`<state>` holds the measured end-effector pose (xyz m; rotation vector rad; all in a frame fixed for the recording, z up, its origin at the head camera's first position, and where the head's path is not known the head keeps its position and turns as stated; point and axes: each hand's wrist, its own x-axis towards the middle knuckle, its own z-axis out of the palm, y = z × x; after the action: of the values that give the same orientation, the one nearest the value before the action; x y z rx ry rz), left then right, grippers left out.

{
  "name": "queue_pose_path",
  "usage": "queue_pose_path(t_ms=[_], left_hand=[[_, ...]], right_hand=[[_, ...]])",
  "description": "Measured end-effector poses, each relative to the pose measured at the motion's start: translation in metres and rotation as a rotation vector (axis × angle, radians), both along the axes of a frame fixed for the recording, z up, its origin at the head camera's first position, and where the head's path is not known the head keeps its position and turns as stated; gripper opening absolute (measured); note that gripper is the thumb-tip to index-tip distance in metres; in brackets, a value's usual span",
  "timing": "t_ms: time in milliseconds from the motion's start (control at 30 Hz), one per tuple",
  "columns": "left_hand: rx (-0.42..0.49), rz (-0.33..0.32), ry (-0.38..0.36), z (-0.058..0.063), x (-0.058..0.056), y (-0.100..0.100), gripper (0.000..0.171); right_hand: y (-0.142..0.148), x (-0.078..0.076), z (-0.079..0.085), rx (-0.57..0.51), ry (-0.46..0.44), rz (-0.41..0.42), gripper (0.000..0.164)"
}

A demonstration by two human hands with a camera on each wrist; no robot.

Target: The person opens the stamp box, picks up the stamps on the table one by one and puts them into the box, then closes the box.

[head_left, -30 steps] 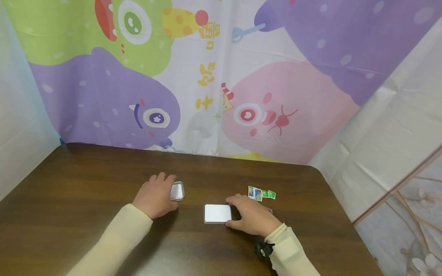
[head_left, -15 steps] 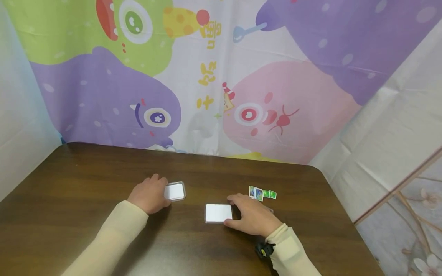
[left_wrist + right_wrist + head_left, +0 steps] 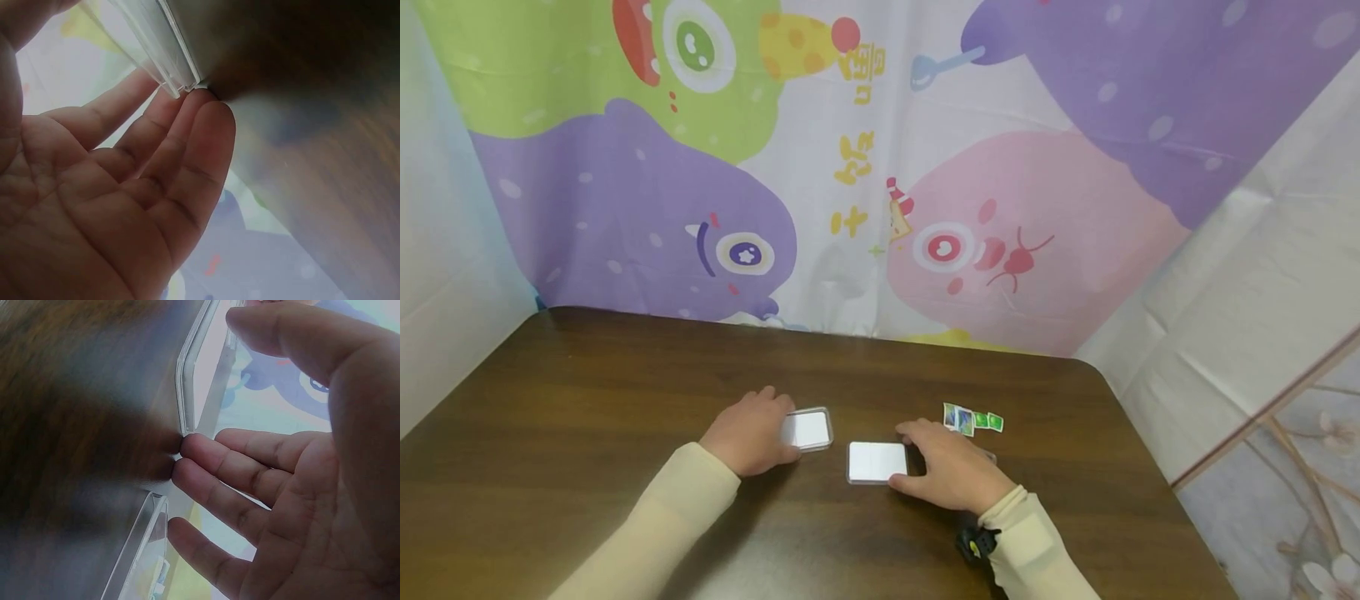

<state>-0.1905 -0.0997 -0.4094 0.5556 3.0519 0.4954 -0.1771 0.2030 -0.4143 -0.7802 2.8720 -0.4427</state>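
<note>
while a white-filled clear plastic rectangular case (image 3: 876,462) is lightly gripped by the right hand (image 3: 952,472), seemingly for steadiness, a matching white-filled case (image 3: 814,429) left of it is edge-pinched by the left hand (image 3: 750,435), likely to spare its face

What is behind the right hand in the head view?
A clear case: just a sliver shows past the right hand. The right wrist view shows more of its edge, by the fingers. The hand hides the rest from the head camera.
</note>
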Motion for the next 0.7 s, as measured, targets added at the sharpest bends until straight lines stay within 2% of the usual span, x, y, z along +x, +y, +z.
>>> queue_pose_path(t_ms=[200, 700], left_hand=[[0.009, -0.014, -0.004, -0.0001, 0.0022, 0.0053, 0.05], [0.005, -0.033, 0.004, -0.0051, 0.0003, 0.0042, 0.054]], right_hand=[[-0.0001, -0.0003, -0.0005, -0.003, -0.004, -0.005, 0.068], [-0.0012, -0.0003, -0.001, -0.007, 0.01, 0.003, 0.067]])
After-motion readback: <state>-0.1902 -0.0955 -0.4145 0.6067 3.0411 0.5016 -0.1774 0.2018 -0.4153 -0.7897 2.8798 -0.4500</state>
